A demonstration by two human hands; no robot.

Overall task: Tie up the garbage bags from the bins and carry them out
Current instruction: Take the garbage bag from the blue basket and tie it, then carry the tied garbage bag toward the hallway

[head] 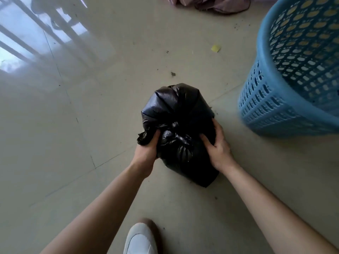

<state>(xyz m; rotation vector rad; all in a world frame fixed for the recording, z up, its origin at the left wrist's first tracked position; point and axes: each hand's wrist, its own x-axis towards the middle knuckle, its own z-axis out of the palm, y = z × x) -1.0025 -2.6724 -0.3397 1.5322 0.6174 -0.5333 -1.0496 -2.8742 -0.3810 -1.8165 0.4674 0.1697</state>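
My left hand point(146, 143) grips a twisted end of the black garbage bag point(176, 107) on the floor, while my right hand point(218, 145) clasps its side beside the blue basket point(275, 107).

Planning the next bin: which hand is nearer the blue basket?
Right. The right hand grips the black bag's side facing the blue basket; the left hand holds the far side.

- thin black plastic film on the garbage bag point(176, 107), glossy, full of wrinkles, with soft highlights on the folds
- rigid blue plastic on the laundry basket point(286, 99), smooth, slightly shiny, pierced with many small holes
- glazed beige tiles on the floor point(91, 125), polished and mirror-like near the window reflection, dusty with small crumbs elsewhere
- soft matt pink cloth point(211, 2), crumpled
- smooth white shoe point(139, 239), matt finish, material unclear
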